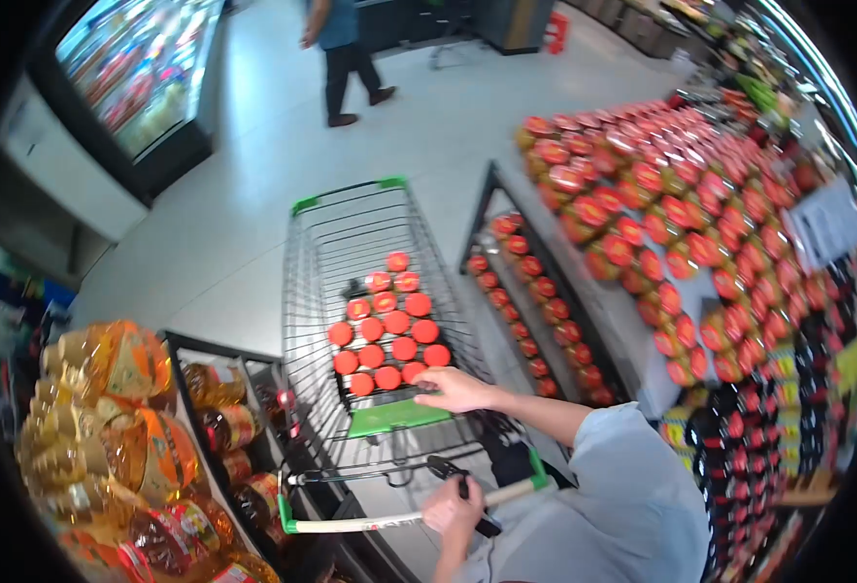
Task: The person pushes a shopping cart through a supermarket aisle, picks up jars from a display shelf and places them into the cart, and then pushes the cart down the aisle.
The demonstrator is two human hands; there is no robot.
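Note:
A shopping cart with green corners holds several red-lidded jars in its basket, standing in rows. My right hand is over the near right side of the jars, by the green flap; its thumb and fingers are apart beside a red lid, and nothing shows between them. My left hand is closed around a black handheld device at the cart's pale handle bar. The fingers' exact grip is partly hidden.
Many red-lidded jars fill a display on the right, with dark bottles below. Oil bottles stand at the left beside a black-framed shelf. A person is on the floor ahead, near a glass-fronted cooler.

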